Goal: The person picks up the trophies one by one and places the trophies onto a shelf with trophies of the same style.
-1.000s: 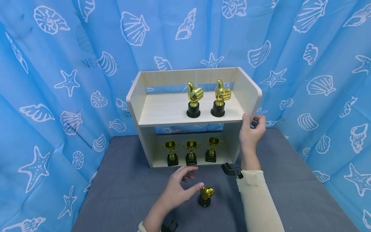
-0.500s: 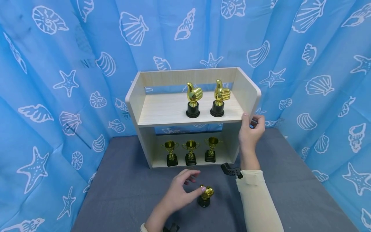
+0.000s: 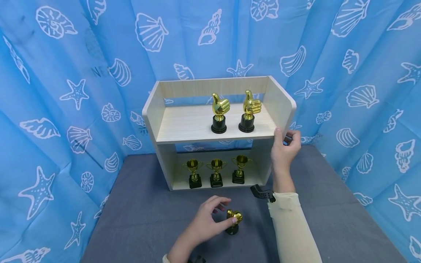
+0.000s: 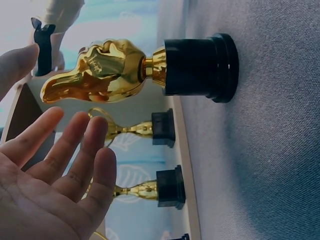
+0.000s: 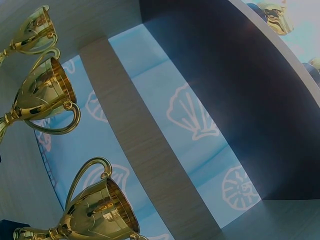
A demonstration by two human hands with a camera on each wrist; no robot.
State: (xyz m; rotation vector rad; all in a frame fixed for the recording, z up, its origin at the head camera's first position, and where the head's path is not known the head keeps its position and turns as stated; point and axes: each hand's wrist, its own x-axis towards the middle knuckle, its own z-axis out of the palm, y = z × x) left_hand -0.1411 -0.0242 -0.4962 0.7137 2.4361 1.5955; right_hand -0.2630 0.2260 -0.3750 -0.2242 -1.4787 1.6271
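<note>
A gold thumbs-up trophy (image 3: 232, 229) on a round black base stands upright on the grey cloth in front of the shelf; it also fills the upper middle of the left wrist view (image 4: 195, 67). My left hand (image 3: 207, 223) is just to its left, thumb and fingers spread apart, not closed round it. In the left wrist view the left hand's fingers (image 4: 75, 170) are fairly straight. My right hand (image 3: 283, 151) holds the right side of the pale wooden shelf (image 3: 184, 122), thumb at the front edge and fingers bent outside. The right wrist view shows no part of that hand.
On the upper board, towards the right, stand two more thumbs-up trophies, a left one (image 3: 219, 124) and a right one (image 3: 247, 122). Three gold cup trophies (image 3: 216, 179) line the lower board. Behind hangs a blue shell-print curtain (image 3: 98, 47). Grey cloth (image 3: 131, 226) covers the table.
My left hand has moved slightly right and nearer, and its thumb now overlaps the thumbs-up trophy in the head view. The right hand and the shelf stay put.
</note>
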